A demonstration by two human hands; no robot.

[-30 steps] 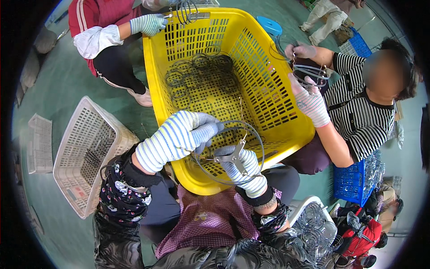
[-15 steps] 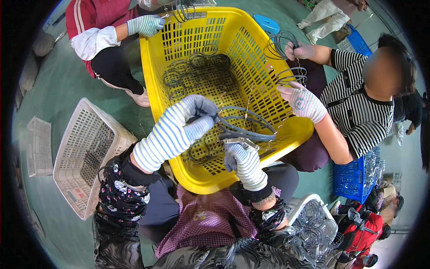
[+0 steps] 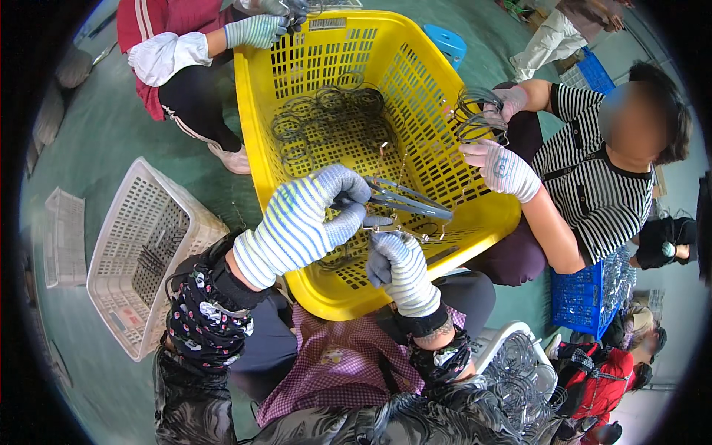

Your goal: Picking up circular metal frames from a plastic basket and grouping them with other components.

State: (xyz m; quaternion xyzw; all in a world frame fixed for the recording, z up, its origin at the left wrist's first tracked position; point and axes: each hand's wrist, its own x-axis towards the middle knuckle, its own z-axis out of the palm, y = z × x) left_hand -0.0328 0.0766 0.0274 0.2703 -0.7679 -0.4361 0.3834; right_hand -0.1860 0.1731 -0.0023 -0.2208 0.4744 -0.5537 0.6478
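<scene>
My left hand, in a striped knit glove with grey fingers, is closed on a bundle of black rings. The rings tilt nearly edge-on and point rightward over the yellow basket. Just below and to the right, my right hand is a gloved fist, closed around a thin metal piece whose exact kind I cannot make out. Small metallic bits dangle beside the bundle. Loose dark rings lie on the basket's slotted bottom.
On the right, a co-worker's gloved hands hold more black rings. Another co-worker's gloved hand is at the far left rim. A white basket stands left; a white container of rings and a blue crate are right.
The rings in my left hand have turned from a wide loop to nearly edge-on. The silver bar at my right hand shows less. The right co-worker's two hands have come closer together.
</scene>
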